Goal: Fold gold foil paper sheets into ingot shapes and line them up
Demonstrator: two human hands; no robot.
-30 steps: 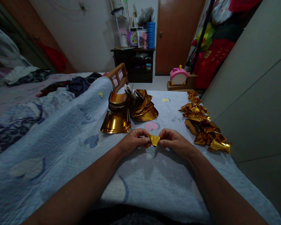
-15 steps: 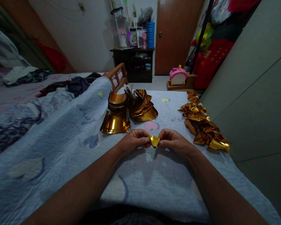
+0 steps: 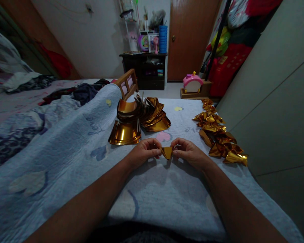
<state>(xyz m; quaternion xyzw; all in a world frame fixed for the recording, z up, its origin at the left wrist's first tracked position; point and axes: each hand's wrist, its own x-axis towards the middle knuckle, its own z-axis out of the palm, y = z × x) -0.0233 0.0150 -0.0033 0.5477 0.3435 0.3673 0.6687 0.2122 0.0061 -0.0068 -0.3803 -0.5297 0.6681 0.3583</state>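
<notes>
Between my two hands is a small folded piece of gold foil paper (image 3: 167, 153), wide at the top and narrower below. My left hand (image 3: 147, 152) pinches its left end between thumb and fingers. On the other side, my right hand (image 3: 186, 152) pinches the right end the same way. Beyond my left hand lies a fanned pile of curved gold foil sheets (image 3: 125, 132), with more sheets spread to its right. Further off to the right, a row of folded gold foil pieces (image 3: 219, 141) runs along the edge of the bed.
A light blue quilt (image 3: 152, 199) with heart patterns covers the surface under my hands and rises in a ridge at left. A wooden rail (image 3: 128, 82) stands behind the foil pile. At right is a pale cabinet (image 3: 276, 111); a pink toy (image 3: 192, 83) sits beyond.
The foil piece between my fingers has tilted slightly, its face now darker. Both hands stay in nearly the same place and keep their pinch.
</notes>
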